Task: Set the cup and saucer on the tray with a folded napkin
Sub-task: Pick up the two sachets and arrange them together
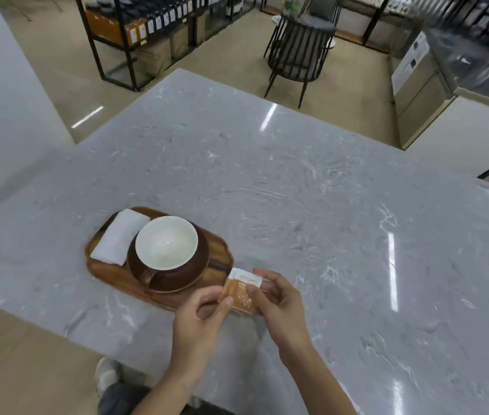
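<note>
We count one wooden tray (104, 272) at the lower left of the grey marble counter (312, 190), and on it one cup (167, 244), one brown saucer (197, 269) and one folded white napkin (119, 236). The cup sits on the saucer, white inside and empty; the napkin lies just left of it. At lower centre our left hand (198, 319) and right hand (279, 304) both pinch one small orange-and-white packet (241, 290) just beside the tray's right end.
</note>
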Demonstrator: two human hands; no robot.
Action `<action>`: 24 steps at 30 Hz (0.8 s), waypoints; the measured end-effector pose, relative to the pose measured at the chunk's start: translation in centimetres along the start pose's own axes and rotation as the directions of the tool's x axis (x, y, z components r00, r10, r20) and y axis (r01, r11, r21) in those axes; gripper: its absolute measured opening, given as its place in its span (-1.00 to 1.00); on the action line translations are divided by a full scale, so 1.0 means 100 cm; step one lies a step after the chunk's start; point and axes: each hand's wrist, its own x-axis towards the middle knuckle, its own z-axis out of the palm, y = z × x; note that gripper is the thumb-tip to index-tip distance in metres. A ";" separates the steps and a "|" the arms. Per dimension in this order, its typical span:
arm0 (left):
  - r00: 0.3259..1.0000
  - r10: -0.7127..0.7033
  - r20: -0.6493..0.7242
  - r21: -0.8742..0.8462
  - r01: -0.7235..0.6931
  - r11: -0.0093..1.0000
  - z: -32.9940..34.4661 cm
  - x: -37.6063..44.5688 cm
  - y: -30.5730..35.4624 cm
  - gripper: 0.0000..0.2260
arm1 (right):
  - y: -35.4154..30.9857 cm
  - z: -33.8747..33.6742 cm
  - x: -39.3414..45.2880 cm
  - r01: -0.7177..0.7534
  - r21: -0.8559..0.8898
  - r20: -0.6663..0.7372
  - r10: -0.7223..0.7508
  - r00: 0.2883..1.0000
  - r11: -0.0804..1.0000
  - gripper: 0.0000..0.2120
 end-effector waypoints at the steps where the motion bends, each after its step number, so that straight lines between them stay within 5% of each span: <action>1: 1.000 -0.014 -0.015 0.012 0.014 1.000 -0.002 -0.002 -0.003 -0.77 | 0.002 0.001 0.004 0.003 -0.024 0.012 -0.002 1.000 1.000 -0.77; 13: 0.971 -0.067 -0.231 0.016 0.073 0.997 -0.027 -0.016 -0.003 -0.71 | 0.015 0.038 0.037 0.071 -0.169 0.109 -0.053 0.993 0.983 -0.85; 24: 0.980 0.198 -0.031 0.454 -0.163 0.876 -0.034 -0.025 0.001 -0.64 | 0.025 0.030 0.041 0.222 -0.401 0.147 -0.177 0.973 0.889 -0.74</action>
